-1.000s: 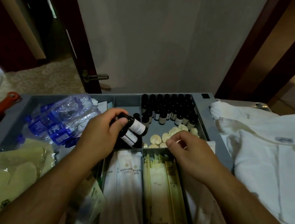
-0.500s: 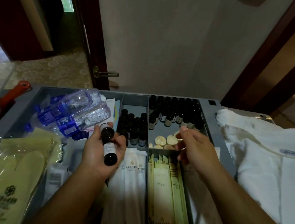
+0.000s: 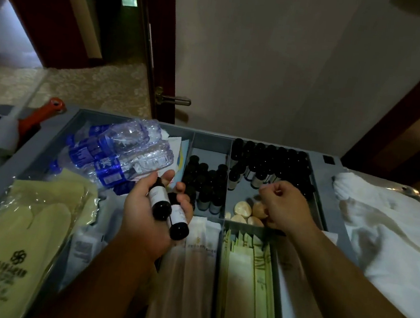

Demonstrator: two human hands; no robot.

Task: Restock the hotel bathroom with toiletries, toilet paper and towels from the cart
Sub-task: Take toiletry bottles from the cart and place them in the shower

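Right now our left hand (image 3: 145, 214) grips two small dark bottles (image 3: 169, 206) side by side across the palm, just above the cart tray (image 3: 212, 143) and beside a compartment of matching bottles (image 3: 206, 184). Our right hand (image 3: 287, 207) sits apart from it over the round soaps (image 3: 243, 209) with its fingers curled in; we cannot tell whether it pinches one.

We judge the bottles light and rigid with smooth sides, so they may slide against each other. Gripping round the labelled middles looks safest. The soaps look small, hard and slick, best pinched at the edges. The folded towels (image 3: 391, 231) on our right look soft and bulky, and probably want both hands underneath.
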